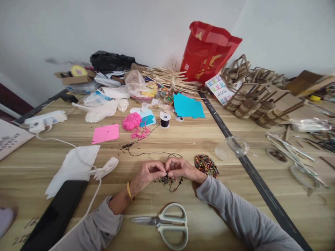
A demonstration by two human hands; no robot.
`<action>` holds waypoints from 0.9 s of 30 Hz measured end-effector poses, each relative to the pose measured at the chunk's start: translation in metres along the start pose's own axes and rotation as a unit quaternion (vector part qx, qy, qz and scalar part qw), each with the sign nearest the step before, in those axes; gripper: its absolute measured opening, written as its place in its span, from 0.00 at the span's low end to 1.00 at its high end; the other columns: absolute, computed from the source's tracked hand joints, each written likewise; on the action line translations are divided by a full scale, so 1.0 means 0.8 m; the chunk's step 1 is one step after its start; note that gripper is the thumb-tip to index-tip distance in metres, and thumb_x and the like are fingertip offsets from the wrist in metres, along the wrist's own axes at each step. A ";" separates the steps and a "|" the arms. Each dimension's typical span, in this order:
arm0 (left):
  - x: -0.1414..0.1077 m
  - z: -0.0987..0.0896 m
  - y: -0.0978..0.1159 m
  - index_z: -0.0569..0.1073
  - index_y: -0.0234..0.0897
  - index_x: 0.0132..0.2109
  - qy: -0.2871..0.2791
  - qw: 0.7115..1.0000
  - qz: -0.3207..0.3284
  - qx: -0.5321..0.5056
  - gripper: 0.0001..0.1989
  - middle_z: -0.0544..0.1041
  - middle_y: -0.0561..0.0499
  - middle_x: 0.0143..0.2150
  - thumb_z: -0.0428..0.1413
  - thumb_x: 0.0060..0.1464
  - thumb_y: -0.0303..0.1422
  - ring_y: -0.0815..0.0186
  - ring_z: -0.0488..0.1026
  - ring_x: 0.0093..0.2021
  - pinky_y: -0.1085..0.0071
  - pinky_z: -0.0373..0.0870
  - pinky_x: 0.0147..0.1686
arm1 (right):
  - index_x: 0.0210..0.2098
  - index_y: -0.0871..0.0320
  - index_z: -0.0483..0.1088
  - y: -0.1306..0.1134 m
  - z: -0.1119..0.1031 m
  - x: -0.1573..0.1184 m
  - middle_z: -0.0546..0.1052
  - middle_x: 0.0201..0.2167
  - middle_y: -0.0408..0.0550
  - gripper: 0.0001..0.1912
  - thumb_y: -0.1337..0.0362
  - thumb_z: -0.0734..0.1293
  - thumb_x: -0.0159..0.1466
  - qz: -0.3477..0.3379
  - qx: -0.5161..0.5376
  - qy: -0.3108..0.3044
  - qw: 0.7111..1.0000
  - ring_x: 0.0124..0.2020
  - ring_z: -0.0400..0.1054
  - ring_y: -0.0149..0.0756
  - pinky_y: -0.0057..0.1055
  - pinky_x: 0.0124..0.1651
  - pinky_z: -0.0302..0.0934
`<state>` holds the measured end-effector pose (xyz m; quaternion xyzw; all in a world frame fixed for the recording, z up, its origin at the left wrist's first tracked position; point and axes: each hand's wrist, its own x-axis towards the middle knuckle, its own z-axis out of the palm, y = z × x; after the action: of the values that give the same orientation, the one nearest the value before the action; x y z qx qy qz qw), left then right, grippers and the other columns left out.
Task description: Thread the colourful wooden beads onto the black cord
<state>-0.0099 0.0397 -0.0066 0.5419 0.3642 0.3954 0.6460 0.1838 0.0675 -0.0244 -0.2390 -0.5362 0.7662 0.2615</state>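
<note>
My left hand point(151, 173) and my right hand point(182, 168) meet fingertip to fingertip over a small pile of coloured beads point(165, 180). Both pinch a thin black cord point(146, 153), which loops behind the hands and leads back toward a spool of black cord point(164, 121). A short strand with a few beads point(180, 181) hangs below my right hand. The exact spot between the fingertips is too small to make out. Beside my right wrist lies a heap of beaded strands point(206, 165). Scissors point(171, 223) with pale handles rest in front of my hands, blades pointing left.
A black phone point(56, 212), white tissue point(75, 164) and white cable point(96, 193) lie left. Farther back are pink yarn point(131, 121), pink paper point(106, 134), blue sheets point(188, 105) and a red bag point(208, 52). Small wooden buckets point(251, 107) and a clear tape roll point(237, 145) are right.
</note>
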 end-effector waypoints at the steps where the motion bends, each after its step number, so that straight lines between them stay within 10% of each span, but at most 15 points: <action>1: 0.000 0.000 0.000 0.75 0.31 0.26 -0.001 1.000 0.012 0.007 0.11 0.74 0.50 0.28 0.65 0.42 0.36 0.67 0.71 0.31 0.72 0.66 0.34 | 0.33 0.63 0.68 0.000 0.000 0.000 0.71 0.21 0.38 0.17 0.58 0.75 0.52 -0.001 -0.002 -0.002 1.000 0.19 0.64 0.21 0.18 0.21 0.63; 11: 0.000 -0.001 0.001 0.75 0.32 0.25 0.016 0.999 0.036 0.032 0.11 0.72 0.51 0.26 0.65 0.43 0.35 0.69 0.67 0.30 0.73 0.63 0.33 | 0.32 0.63 0.69 -0.005 -0.005 -0.006 0.68 0.23 0.39 0.18 0.54 0.72 0.55 0.016 -0.067 -0.051 0.996 0.20 0.60 0.21 0.19 0.23 0.57; 18: -0.001 -0.004 0.001 0.73 0.32 0.25 0.014 0.999 0.037 0.001 0.09 0.71 0.52 0.27 0.64 0.46 0.33 0.69 0.67 0.30 0.73 0.63 0.33 | 0.21 0.62 0.67 -0.026 -0.004 -0.005 0.70 0.30 0.49 0.21 0.50 0.68 0.59 -0.081 -0.152 -0.152 0.973 0.37 0.64 0.34 0.32 0.43 0.60; 27: -0.001 -0.002 0.001 0.76 0.32 0.26 -0.001 0.996 0.078 0.039 0.09 0.73 0.49 0.28 0.64 0.46 0.34 0.67 0.68 0.30 0.71 0.64 0.33 | 0.33 0.63 0.68 -0.009 -0.008 -0.009 0.71 0.25 0.41 0.17 0.56 0.73 0.55 0.034 -0.048 -0.054 0.997 0.21 0.65 0.22 0.19 0.24 0.62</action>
<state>-0.0114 0.0396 -0.0061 0.5940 0.3352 0.4298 0.5917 0.1946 0.0695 -0.0188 -0.2280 -0.5769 0.7599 0.1944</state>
